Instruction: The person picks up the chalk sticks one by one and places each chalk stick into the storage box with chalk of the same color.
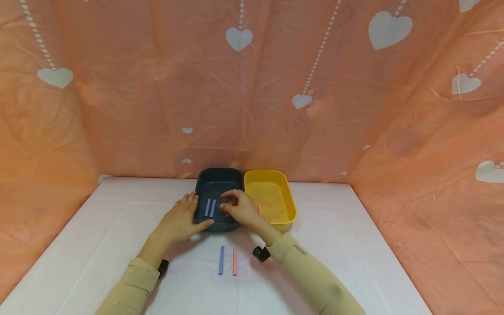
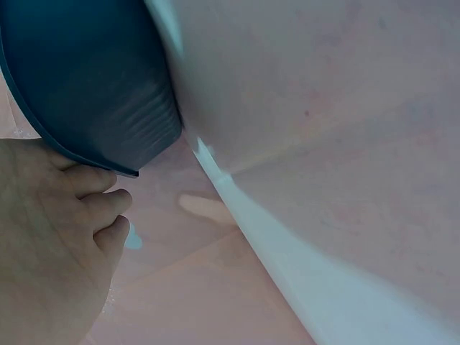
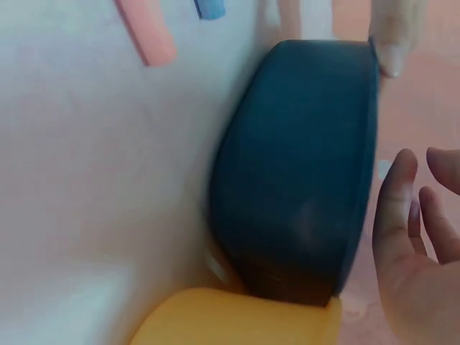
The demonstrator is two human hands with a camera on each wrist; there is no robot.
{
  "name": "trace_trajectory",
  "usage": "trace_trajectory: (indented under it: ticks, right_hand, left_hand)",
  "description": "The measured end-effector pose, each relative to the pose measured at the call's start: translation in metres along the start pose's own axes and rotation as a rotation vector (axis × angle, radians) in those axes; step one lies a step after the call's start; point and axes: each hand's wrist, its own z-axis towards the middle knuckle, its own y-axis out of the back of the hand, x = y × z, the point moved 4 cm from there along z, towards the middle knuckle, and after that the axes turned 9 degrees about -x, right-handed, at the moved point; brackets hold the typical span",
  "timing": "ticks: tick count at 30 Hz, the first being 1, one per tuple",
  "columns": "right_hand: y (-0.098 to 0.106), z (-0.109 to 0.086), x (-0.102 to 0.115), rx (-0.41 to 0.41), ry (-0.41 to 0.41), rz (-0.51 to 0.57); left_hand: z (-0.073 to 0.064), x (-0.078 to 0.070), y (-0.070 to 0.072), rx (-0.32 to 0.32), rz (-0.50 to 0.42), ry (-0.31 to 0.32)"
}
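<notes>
My left hand (image 1: 179, 222) rests against the left and near rim of a dark blue tray (image 1: 219, 184), fingers mostly straight and thumb spread over the near edge. Two blue chalk sticks (image 1: 210, 209) lie side by side inside this tray. Over its right side hovers my right hand (image 1: 245, 211), fingers loosely bent and thumb apart from them. In the right wrist view nothing shows between the fingers (image 3: 394, 208). A yellow tray (image 1: 271, 192) stands against the dark one; a pink chalk stick (image 1: 259, 209) in it is partly hidden by the right wrist.
On the white table (image 1: 323, 245), in front of the trays, lie a blue chalk stick (image 1: 221, 260) and a pink one (image 1: 234, 261), apart and nearly parallel. An orange curtain (image 1: 267, 135) with white hearts encloses the back and sides.
</notes>
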Motion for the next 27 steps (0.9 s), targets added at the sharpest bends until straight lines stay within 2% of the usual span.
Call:
trace_trajectory:
  ticks: [10,21,27]
  right_hand:
    - [0.021,-0.028,0.001,0.005,0.034,0.041]
    - [0.027,-0.057,-0.007,-0.006,0.114,-0.016]
    - [0.027,-0.073,-0.016,0.031,0.104,-0.029]
  left_hand:
    - [0.001,-0.001,0.001,-0.007,0.003,-0.007]
    - [0.002,-0.001,0.001,-0.021,0.014,-0.012]
    - [0.001,-0.002,0.001,-0.017,0.015,-0.011]
